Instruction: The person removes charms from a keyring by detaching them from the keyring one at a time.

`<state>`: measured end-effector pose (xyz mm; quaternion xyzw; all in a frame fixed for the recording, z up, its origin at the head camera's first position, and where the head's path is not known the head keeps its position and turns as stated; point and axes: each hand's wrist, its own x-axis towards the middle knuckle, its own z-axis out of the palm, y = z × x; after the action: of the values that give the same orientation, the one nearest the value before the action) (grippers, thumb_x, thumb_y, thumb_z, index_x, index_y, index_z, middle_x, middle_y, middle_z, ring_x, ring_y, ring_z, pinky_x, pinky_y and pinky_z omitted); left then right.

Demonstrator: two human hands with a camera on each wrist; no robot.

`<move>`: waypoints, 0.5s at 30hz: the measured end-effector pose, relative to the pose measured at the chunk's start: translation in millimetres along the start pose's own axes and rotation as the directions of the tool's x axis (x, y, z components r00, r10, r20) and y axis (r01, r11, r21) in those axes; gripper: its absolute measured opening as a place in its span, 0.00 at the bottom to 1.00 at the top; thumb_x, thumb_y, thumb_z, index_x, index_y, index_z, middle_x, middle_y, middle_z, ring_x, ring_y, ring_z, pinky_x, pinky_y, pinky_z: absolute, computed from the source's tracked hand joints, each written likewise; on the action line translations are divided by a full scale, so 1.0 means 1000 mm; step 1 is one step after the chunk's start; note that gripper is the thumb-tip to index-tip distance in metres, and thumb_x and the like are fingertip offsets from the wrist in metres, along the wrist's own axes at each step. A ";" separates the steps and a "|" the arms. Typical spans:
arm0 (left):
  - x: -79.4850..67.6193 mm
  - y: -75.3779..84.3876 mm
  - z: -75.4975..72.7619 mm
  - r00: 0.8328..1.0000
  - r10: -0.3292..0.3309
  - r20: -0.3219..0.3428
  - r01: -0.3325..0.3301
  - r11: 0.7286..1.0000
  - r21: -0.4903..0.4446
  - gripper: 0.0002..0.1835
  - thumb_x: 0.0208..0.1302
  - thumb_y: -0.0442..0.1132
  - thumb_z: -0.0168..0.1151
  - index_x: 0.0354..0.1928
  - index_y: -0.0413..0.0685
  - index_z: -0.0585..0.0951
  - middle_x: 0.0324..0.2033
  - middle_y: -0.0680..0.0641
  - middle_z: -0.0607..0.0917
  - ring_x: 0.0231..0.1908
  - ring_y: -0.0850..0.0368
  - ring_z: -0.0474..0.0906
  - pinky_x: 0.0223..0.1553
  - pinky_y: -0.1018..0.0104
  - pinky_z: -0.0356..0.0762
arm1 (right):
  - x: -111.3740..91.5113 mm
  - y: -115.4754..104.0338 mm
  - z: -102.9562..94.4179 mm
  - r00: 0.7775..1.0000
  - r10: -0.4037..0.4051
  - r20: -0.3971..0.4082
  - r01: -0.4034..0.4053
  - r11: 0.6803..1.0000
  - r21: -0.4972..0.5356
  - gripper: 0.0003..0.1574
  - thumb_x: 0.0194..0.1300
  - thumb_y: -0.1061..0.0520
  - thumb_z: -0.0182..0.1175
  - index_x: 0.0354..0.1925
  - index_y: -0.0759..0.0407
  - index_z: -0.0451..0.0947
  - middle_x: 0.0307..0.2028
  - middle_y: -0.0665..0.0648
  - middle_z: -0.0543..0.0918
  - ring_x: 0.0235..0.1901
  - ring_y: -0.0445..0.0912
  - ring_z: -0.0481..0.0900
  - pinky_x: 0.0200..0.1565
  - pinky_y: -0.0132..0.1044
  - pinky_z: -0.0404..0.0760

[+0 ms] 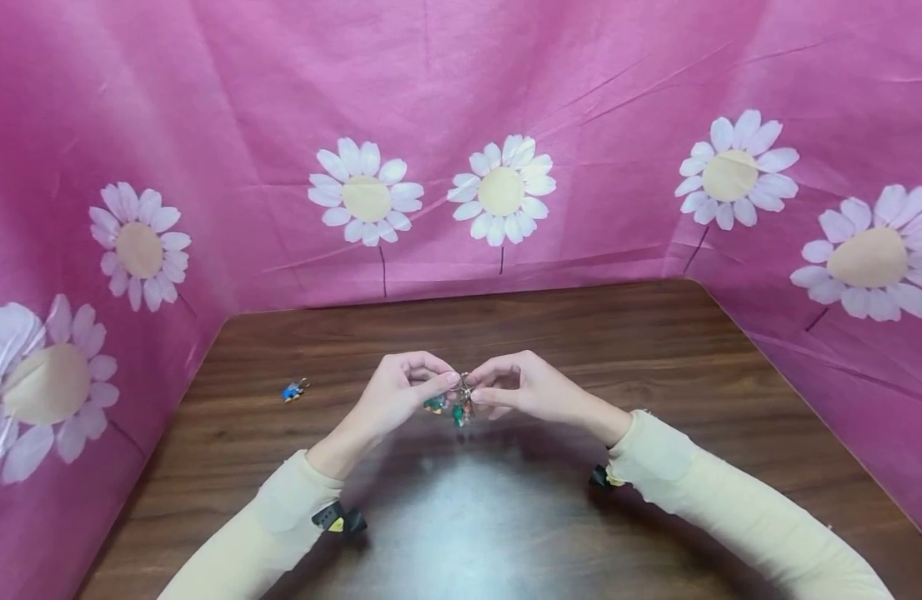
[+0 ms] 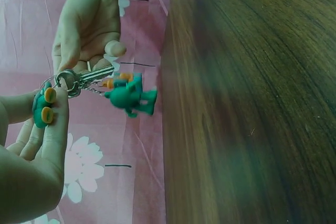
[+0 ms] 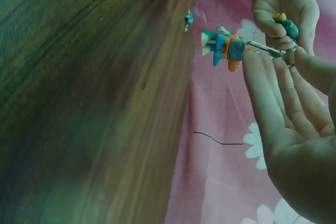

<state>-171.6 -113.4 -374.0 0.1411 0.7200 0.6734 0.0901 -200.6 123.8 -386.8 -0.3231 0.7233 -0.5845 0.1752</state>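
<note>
Over the middle of the table, my left hand (image 1: 389,398) and right hand (image 1: 539,390) meet at a metal key ring (image 2: 67,82). The left thumb and fingers pinch the ring, with a small green figure with orange feet (image 2: 44,107) lying against those fingers. From the other side, my right thumb and fingertips pinch the ring where the keys (image 2: 97,74) join it. Below hang a green figure keychain (image 2: 128,97) on a short chain and an orange-and-blue figure keychain (image 3: 228,51). Fingers partly hide the ring.
A small blue figure keychain (image 1: 293,391) with a metal clasp lies on the wooden table (image 1: 641,517), left of the hands. Pink cloth (image 1: 431,75) printed with white daisies stands around the table's back and sides.
</note>
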 end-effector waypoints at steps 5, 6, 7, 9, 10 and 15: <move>-0.002 0.001 -0.001 1.000 -0.012 -0.010 0.012 1.000 -0.013 0.09 0.68 0.33 0.67 0.42 0.31 0.84 0.32 0.41 0.89 0.31 0.55 0.86 0.35 0.57 0.87 | 0.000 0.002 0.003 1.000 0.021 -0.017 -0.020 0.996 0.091 0.11 0.68 0.64 0.66 0.47 0.68 0.85 0.43 0.63 0.88 0.40 0.57 0.88 0.40 0.56 0.87; -0.002 0.001 -0.001 1.000 -0.013 -0.015 0.012 1.000 -0.017 0.08 0.68 0.32 0.67 0.42 0.31 0.84 0.32 0.41 0.90 0.31 0.56 0.86 0.37 0.54 0.87 | 0.001 0.002 0.004 1.000 0.021 -0.023 -0.019 0.995 0.095 0.11 0.68 0.63 0.67 0.47 0.68 0.85 0.42 0.63 0.88 0.40 0.56 0.88 0.40 0.56 0.86; -0.003 0.001 -0.001 1.000 -0.010 -0.018 0.010 1.000 -0.022 0.08 0.68 0.32 0.67 0.42 0.30 0.84 0.32 0.41 0.89 0.31 0.56 0.86 0.37 0.51 0.87 | 0.001 0.001 0.005 0.999 0.019 -0.030 -0.016 0.995 0.098 0.12 0.68 0.63 0.67 0.47 0.68 0.85 0.42 0.63 0.89 0.39 0.57 0.88 0.41 0.56 0.86; -0.002 0.001 -0.002 1.000 -0.004 -0.023 0.004 1.000 -0.030 0.09 0.68 0.32 0.67 0.42 0.30 0.83 0.32 0.41 0.89 0.30 0.57 0.86 0.39 0.48 0.86 | 0.001 0.000 0.007 0.999 0.021 -0.043 -0.015 0.992 0.123 0.12 0.67 0.64 0.67 0.47 0.69 0.85 0.42 0.63 0.89 0.40 0.59 0.88 0.43 0.57 0.85; -0.002 0.001 -0.002 1.000 0.000 -0.030 -0.001 1.000 -0.029 0.09 0.68 0.32 0.67 0.41 0.30 0.84 0.32 0.41 0.90 0.30 0.57 0.86 0.38 0.49 0.86 | 0.001 -0.001 0.008 0.998 0.020 -0.053 -0.013 0.991 0.133 0.12 0.67 0.64 0.68 0.47 0.69 0.85 0.42 0.64 0.89 0.41 0.61 0.88 0.44 0.57 0.85; 0.000 0.001 -0.002 0.997 0.015 -0.073 -0.018 0.999 -0.046 0.08 0.67 0.32 0.68 0.41 0.30 0.84 0.32 0.38 0.89 0.30 0.55 0.87 0.36 0.58 0.87 | 0.002 -0.004 0.012 0.994 0.012 -0.112 0.007 0.986 0.167 0.11 0.67 0.65 0.67 0.47 0.70 0.85 0.43 0.64 0.88 0.41 0.65 0.86 0.42 0.56 0.86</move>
<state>-171.9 -115.6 -372.6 0.1203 0.7058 0.6954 0.0614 -193.2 113.2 -385.4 -0.2730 0.6810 -0.6601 0.1611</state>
